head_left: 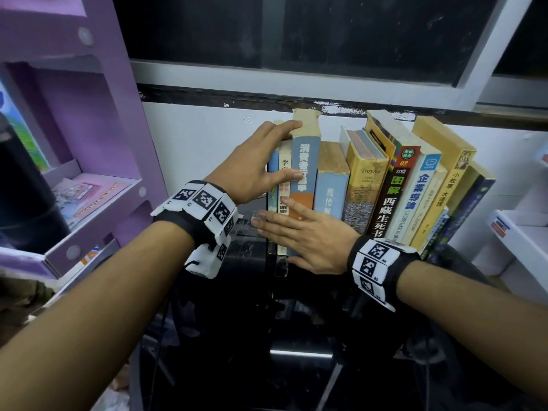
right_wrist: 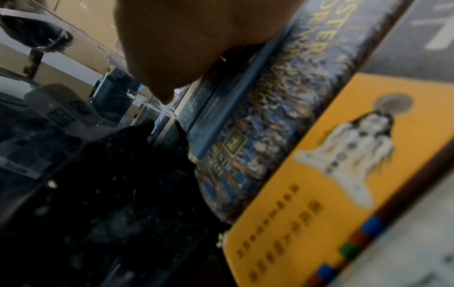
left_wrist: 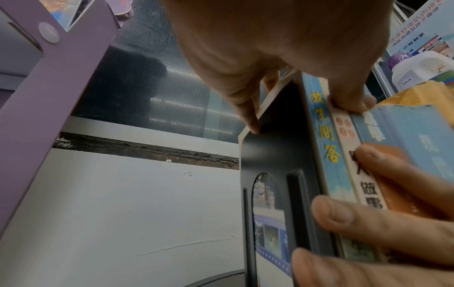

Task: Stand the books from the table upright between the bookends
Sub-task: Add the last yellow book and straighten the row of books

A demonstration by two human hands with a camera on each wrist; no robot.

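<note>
While the left hand (head_left: 257, 161) clasps the leftmost books (head_left: 302, 185) from above, the right hand (head_left: 308, 235) presses flat-fingered against their spines.

To my left the purple shelf unit (head_left: 124, 120) stands close, leaving only a narrow gap beside the dark bookend (left_wrist: 275, 155). Books (head_left: 367, 185) pack the row rightward, tilted. The white wall (head_left: 201, 134) blocks behind; above the books is open
</note>
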